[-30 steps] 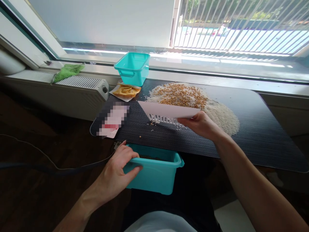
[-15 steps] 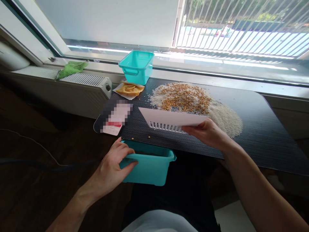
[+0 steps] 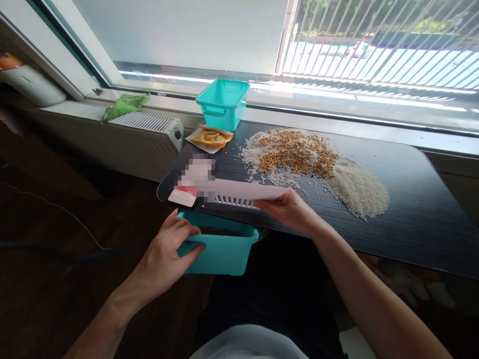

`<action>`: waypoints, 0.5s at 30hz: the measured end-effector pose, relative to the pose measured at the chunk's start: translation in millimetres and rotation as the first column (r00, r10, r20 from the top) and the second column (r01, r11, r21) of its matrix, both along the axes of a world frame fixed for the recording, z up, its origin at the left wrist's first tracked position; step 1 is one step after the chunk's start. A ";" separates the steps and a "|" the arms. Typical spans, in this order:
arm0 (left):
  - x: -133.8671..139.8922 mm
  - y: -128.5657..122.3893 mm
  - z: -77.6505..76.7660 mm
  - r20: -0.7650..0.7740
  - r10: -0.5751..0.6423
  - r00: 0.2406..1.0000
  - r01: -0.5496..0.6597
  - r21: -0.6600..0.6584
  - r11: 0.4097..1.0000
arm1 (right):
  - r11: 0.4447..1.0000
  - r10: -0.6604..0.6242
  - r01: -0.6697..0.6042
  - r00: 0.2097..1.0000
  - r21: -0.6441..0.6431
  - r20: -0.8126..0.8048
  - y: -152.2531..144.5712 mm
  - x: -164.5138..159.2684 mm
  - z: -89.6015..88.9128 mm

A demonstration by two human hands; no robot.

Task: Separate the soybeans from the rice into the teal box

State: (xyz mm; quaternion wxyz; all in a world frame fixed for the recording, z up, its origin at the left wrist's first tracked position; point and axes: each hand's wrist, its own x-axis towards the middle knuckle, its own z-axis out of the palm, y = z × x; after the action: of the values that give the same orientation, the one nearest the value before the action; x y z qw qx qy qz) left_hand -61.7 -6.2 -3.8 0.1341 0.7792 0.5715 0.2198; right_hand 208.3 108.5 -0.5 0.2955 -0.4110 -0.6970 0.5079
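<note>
My left hand point(image 3: 170, 247) grips the rim of a turquoise plastic bin point(image 3: 220, 255) just below the table's front edge. Some dark contents lie inside the bin, too shaded to name. Between the fingers and thumb of my right hand point(image 3: 290, 209) is a white slotted plastic tray point(image 3: 249, 190), held low over the table's front edge, near the bin. Its inside is turned away from me. Beyond it, a spread of white rice point(image 3: 364, 194) covers part of the table, with a heap of yellow peas point(image 3: 299, 152) on top.
A second turquoise bin point(image 3: 220, 117) stands at the back of the dark table point(image 3: 404, 219), by the window. In front of it lies a yellow folded item point(image 3: 211, 137) on white paper. A phone point(image 3: 183, 195) sits at the left corner. A green cloth point(image 3: 127, 105) rests on the radiator point(image 3: 149, 144).
My right hand has moved left and slightly down with the slotted tray, away from the grain pile and partly over the phone. My left hand keeps its hold on the bin.
</note>
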 end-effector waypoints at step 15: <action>-19.7 2.0 -3.6 -0.093 -0.013 0.996 0.021 0.086 0.996 | 0.996 0.085 -0.085 0.996 0.013 -0.005 2.2 -15.0 7.6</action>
State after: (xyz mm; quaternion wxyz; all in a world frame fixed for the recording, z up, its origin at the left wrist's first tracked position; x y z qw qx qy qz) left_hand -81.4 -4.2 -7.4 0.0751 0.7984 0.5604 0.2070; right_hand 193.3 110.6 7.2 0.2783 -0.3775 -0.7163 0.5168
